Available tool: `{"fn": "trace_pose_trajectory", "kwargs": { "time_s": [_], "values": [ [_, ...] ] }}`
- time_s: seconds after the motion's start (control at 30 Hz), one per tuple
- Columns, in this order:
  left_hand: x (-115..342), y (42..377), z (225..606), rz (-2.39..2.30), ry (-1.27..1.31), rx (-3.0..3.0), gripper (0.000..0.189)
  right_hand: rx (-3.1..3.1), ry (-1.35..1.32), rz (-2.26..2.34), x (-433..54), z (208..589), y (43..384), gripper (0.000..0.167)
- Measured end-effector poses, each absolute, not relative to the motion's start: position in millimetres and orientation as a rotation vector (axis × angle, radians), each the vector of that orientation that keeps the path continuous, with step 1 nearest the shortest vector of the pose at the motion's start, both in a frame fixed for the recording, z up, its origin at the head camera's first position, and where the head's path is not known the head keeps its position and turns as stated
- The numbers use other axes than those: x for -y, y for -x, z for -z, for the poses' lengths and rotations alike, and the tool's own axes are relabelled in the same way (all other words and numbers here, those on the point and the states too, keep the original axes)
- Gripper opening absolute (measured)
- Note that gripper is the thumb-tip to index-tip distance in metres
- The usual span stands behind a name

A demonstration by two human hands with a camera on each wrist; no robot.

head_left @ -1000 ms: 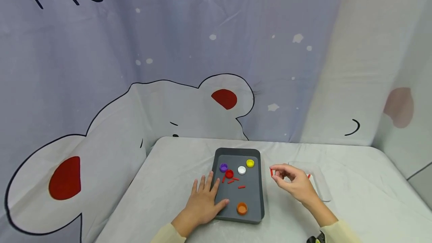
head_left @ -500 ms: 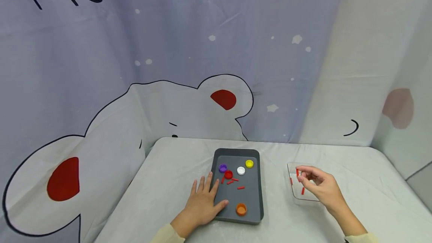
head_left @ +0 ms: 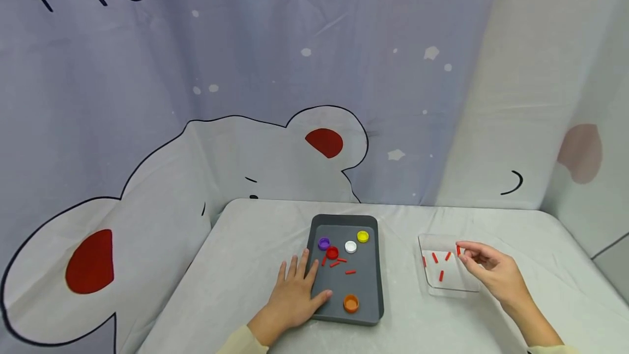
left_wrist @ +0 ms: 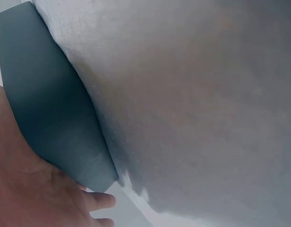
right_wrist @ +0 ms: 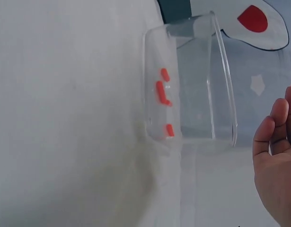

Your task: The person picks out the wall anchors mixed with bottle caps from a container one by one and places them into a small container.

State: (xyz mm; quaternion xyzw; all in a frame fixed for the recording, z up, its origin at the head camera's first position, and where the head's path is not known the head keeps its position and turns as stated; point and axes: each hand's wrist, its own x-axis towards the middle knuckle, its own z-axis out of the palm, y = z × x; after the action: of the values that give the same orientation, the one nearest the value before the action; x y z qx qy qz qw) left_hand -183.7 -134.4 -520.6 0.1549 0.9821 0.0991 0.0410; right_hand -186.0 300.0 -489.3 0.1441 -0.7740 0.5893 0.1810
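Status: I see the right hand pinching a slim red rod over the clear square plastic box, four matching red rods lying inside | left hand, fingers straight and spread, rests across the left edge of the dark-grey rectangular tray.

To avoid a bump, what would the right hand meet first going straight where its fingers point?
The clear box, probably its far or left side, though height is unclear: the right hand might pass above.
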Motion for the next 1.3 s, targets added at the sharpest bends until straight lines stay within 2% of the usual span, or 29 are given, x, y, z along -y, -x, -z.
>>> {"fn": "trace_pose_trajectory", "kwargs": {
  "time_s": [0.5, 0.8, 1.03, 1.3],
  "values": [
    [136, 181, 518, -0.319, -0.494, -3.017, 0.083, 2.238, -0.356, -1.661, -316, 496, 188, 0.024],
    [136, 182, 518, -0.316, -0.484, -3.014, 0.084, 2.391, -0.324, -1.472, -322, 495, 193, 0.033],
    [135, 183, 519, -0.299, -0.478, -3.014, 0.084, 2.437, -0.357, -1.46, -312, 491, 196, 0.034],
    [136, 183, 519, -0.314, -0.495, -3.021, 0.083, 2.504, -0.533, -1.462, -280, 481, 204, 0.037]
  ]
}}
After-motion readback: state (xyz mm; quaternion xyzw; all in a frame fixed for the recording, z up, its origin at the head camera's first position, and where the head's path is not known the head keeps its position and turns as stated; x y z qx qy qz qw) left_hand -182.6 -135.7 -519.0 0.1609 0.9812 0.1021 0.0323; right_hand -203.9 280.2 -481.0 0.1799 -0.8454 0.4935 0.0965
